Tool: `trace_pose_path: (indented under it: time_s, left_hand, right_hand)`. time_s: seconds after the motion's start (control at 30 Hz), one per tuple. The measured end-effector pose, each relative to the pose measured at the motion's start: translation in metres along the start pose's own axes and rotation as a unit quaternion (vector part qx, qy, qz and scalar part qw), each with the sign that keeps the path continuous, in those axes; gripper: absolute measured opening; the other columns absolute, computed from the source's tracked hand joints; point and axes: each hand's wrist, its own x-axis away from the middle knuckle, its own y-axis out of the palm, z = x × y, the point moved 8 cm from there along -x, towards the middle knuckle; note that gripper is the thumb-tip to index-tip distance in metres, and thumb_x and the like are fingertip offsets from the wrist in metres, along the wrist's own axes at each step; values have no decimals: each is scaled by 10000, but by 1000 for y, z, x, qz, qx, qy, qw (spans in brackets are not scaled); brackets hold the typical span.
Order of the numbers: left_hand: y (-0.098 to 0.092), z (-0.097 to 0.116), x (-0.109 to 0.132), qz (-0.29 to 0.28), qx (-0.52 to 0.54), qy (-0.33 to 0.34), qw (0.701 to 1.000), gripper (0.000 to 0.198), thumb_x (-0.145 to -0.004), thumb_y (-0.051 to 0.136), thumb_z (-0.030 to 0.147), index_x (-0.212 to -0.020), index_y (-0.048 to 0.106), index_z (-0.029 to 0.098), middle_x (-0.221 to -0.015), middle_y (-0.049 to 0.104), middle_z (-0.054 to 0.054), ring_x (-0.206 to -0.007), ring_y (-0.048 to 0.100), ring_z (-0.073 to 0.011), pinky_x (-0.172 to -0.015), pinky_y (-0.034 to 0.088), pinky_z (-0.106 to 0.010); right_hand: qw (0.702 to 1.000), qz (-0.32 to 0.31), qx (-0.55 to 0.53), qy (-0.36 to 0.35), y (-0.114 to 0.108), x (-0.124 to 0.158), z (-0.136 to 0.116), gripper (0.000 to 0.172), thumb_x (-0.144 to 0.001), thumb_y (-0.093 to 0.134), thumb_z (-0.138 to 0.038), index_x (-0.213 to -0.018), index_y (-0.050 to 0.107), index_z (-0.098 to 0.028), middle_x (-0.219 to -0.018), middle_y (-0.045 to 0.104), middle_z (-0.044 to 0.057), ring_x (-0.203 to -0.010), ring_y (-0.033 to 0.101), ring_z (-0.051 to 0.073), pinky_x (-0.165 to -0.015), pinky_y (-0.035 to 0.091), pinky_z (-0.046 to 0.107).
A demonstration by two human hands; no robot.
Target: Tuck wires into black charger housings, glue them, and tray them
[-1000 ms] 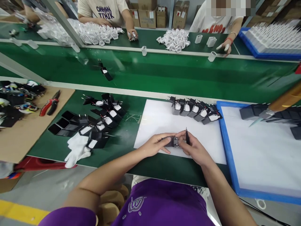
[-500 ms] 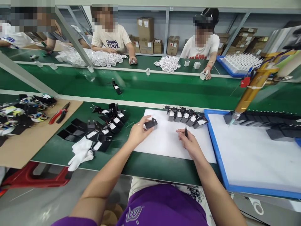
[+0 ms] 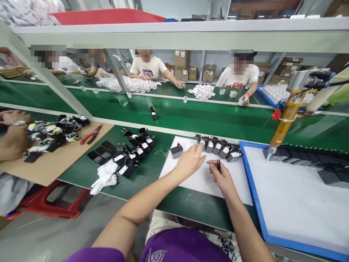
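My left hand (image 3: 190,158) is stretched over the white sheet (image 3: 178,174), its fingertips at the left end of a row of black plug adapters (image 3: 218,146). Those fingers are extended and the thumb stands apart; whether they touch the nearest adapter is hidden. A single black plug adapter (image 3: 176,150) stands on the sheet, left of that hand. In my right hand (image 3: 222,175) is a pair of dark tweezers (image 3: 218,165), tips upward, held over the sheet below the row.
Left lie more adapters (image 3: 141,147), black cases (image 3: 102,153), white gloves (image 3: 105,176) and red-handled pliers (image 3: 91,134). A blue-rimmed tray (image 3: 252,182) holds black units under a yellow dispenser (image 3: 283,127). A co-worker's hands (image 3: 16,118) are at far left; others sit beyond the green belt (image 3: 174,118).
My left hand has let go of the single adapter, leaving it on the sheet, and moved right to the row. My right hand keeps the tweezers. The view has tilted up.
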Motion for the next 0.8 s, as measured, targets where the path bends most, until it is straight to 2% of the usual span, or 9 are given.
trace_pose_path:
  time_s: [0.1,0.2,0.3,0.4,0.5,0.63,0.73,0.8]
  left_hand:
    - [35,0,-23,-82,-19,-101,991,605,-919,494,309,-1427,257,82,-1097,607,-196,-965,655,-305,-744,528,-357]
    - [55,-8,-38,-101,10,-144,984,674,-907,499,280,-1460,169,81,-1116,602,-208,-965,663,-304,-757,520,-351]
    - [61,-18,-45,-93,21,-152,984,683,-894,491,250,-1458,152,68,-1097,621,-207,-931,678,-298,-748,521,-347]
    - [58,-24,-44,-84,33,-154,984,660,-874,485,217,-1440,183,62,-1081,641,-208,-916,683,-303,-743,523,-355]
    - [49,-25,-30,-79,45,-153,984,644,-841,495,185,-1411,227,55,-1063,652,-216,-895,687,-321,-732,522,-374]
    - [32,-24,8,-78,73,-137,985,630,-803,521,155,-1376,261,128,-1049,675,-167,-870,692,-302,-724,514,-356]
    - [24,-26,39,-108,153,-116,975,612,-767,562,167,-1320,298,174,-942,705,-98,-755,693,-266,-648,494,-309]
    - [22,-29,53,-139,203,-102,964,617,-734,577,155,-1291,314,186,-923,711,-74,-700,681,-242,-617,478,-288]
  right_hand:
    - [1000,2,8,-10,0,0,-2,432,-777,589,-556,-974,651,-176,-653,558,-5,-473,399,98,-446,311,230]
    - [1000,2,16,-21,1,0,-5,430,-774,589,-558,-958,653,-175,-640,556,-5,-485,423,108,-449,325,231]
    - [999,-2,23,-34,4,1,-9,426,-773,590,-562,-934,656,-173,-620,550,-5,-483,433,115,-444,331,233]
    - [998,-14,26,-51,7,3,-11,403,-783,588,-552,-930,656,-183,-606,533,-10,-473,425,120,-430,326,236]
    - [998,-13,18,-59,7,3,-10,368,-789,590,-524,-938,659,-195,-610,512,-12,-466,403,123,-418,319,243]
    - [998,-6,-38,-46,4,4,-7,344,-788,600,-423,-1061,649,-221,-699,487,-14,-494,373,107,-450,339,245]
    - [994,-25,-101,-44,6,5,-7,371,-783,576,-307,-1145,637,-254,-806,510,1,-573,408,111,-524,387,247]
    - [991,-35,-126,-40,6,5,-7,357,-793,566,-297,-1136,656,-255,-869,535,17,-626,443,120,-581,420,259]
